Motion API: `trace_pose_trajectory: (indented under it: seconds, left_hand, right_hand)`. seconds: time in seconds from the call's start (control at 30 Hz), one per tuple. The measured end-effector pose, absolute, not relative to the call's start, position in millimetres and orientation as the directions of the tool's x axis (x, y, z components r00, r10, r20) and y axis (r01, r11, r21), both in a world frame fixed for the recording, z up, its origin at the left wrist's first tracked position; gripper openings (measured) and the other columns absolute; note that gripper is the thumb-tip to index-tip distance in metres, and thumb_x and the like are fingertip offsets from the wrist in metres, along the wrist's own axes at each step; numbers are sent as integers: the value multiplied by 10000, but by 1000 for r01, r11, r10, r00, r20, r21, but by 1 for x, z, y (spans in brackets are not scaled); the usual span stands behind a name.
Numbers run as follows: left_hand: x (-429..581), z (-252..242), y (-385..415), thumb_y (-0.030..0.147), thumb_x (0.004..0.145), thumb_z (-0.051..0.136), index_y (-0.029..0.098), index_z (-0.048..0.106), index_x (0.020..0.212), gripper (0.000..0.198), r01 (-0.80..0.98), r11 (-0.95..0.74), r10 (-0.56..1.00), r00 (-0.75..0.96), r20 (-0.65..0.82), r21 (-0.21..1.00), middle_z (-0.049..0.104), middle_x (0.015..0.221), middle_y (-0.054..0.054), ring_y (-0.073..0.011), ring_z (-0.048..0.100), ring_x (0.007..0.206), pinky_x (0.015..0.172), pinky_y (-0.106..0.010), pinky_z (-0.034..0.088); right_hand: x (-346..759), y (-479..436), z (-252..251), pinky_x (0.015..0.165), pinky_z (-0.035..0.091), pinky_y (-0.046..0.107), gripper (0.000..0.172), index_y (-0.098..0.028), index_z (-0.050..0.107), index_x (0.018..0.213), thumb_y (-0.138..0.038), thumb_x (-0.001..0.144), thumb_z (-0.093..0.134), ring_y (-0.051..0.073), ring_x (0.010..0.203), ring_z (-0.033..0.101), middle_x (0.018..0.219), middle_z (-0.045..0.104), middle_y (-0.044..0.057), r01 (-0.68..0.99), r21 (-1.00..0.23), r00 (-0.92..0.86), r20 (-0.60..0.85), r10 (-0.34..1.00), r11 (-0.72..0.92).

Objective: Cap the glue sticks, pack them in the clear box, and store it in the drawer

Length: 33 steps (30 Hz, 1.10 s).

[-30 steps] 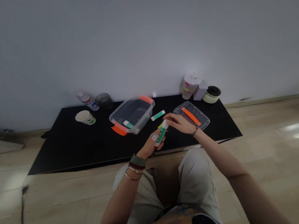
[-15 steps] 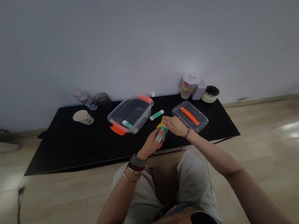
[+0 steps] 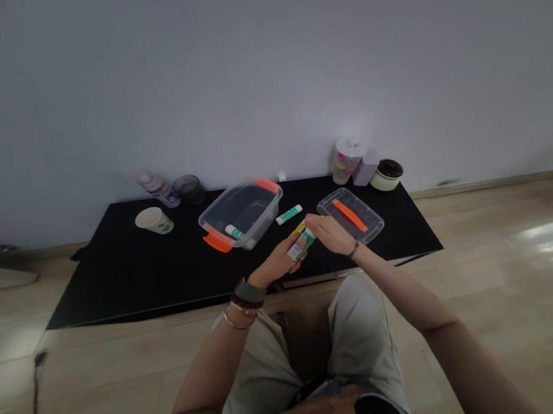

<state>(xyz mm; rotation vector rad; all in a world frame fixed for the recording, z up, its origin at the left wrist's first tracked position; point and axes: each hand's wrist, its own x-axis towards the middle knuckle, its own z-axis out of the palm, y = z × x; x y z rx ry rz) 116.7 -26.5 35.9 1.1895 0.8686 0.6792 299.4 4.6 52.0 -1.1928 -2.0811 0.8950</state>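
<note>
- A low black table (image 3: 129, 285) stands right under both hands, and its far edge is against the wall.
- Ahead of the hands, a little to the left, sits a clear plastic box (image 3: 241, 214) with orange handles. A green-and-white stick (image 3: 234, 231) lies inside it.
- Just past the right hand (image 3: 330, 234), a clear lid (image 3: 351, 216) lies flat, likely put there to leave the box open.
- Just ahead of the hands, a second green-and-white stick (image 3: 288, 214) lies alone.
- The left hand (image 3: 278, 262) curls round a green glue stick (image 3: 301, 245), likely to keep it steady, and holds it above the table.
- The right hand bends over the top of the glue stick. I can't tell if it grips or only touches.
- A small yellow thing (image 3: 299, 228) lies just past the fingertips.
</note>
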Motion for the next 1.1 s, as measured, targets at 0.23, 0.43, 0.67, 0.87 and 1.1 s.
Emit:
trace_pose_trajectory:
  seconds: [0.23, 0.43, 0.67, 0.87, 1.1]
  left_hand:
    - [122, 36, -31, 676, 906, 463, 174, 533, 979, 511, -92, 267, 788, 595, -162, 959, 471, 655, 41, -53, 313, 404, 397, -202, 214]
    - [124, 38, -34, 459, 868, 659, 195, 602, 904, 273, 271, -50, 947, 317, -40, 961, 531, 670, -7, -122, 464, 549, 496, -237, 265]
    - [119, 29, -30, 700, 895, 440, 174, 530, 937, 535, -103, 466, 664, 698, -270, 879, 439, 590, 64, -42, 246, 353, 364, -195, 171]
    - [126, 23, -29, 540, 897, 587, 189, 579, 908, 351, 40, 185, 889, 419, -185, 982, 496, 599, 29, -84, 385, 420, 419, -215, 245]
    - [125, 17, -20, 601, 884, 572, 197, 561, 889, 404, 18, 293, 836, 481, -265, 956, 488, 594, 34, -82, 366, 398, 407, -218, 219]
  right_hand:
    - [301, 7, 71, 591, 327, 264, 359, -225, 429, 731, -391, 1032, 323, 132, 556, 448, 600, 497, -16, 474, -741, -507, 211, 836, 475]
    - [293, 7, 52, 596, 293, 274, 345, -220, 400, 687, -295, 1017, 336, 141, 599, 460, 633, 493, -1, 673, -698, -281, 63, 958, 243]
    - [307, 4, 64, 599, 346, 244, 343, -210, 490, 770, -430, 1011, 384, 125, 590, 477, 636, 541, -24, 378, -803, -552, 205, 809, 461]
    - [297, 9, 47, 579, 292, 257, 289, -222, 410, 690, -279, 972, 376, 125, 566, 431, 611, 481, -27, 617, -708, -374, 120, 920, 343]
    - [292, 8, 39, 582, 315, 259, 325, -227, 445, 723, -391, 998, 385, 144, 579, 501, 605, 514, -14, 600, -754, -288, 109, 952, 268]
